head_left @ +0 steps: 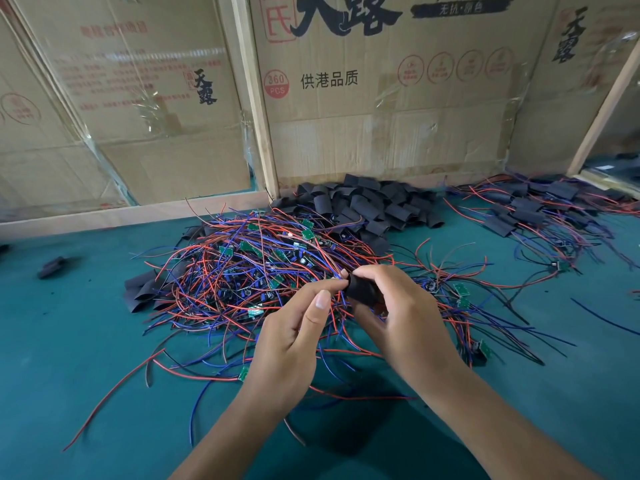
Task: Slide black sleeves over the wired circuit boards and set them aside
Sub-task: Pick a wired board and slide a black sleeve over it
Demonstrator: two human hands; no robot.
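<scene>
My right hand point(405, 317) grips a black sleeve point(362, 289) above the green mat. My left hand point(294, 337) pinches red and blue wires at the sleeve's left mouth. The board on those wires is hidden, so I cannot tell whether it is inside the sleeve. A big tangle of wired circuit boards point(263, 271) with small green boards lies just beyond my hands. Behind it is a heap of loose black sleeves point(374, 206). At the far right lies a pile of sleeved boards point(533, 209) with wires trailing out.
Taped cardboard boxes point(381, 98) and a wooden frame point(256, 109) wall off the back. The green mat point(69, 358) covers the table. A few flat sleeves point(142, 289) sit left of the tangle, and one dark sleeve point(52, 267) lies alone at far left.
</scene>
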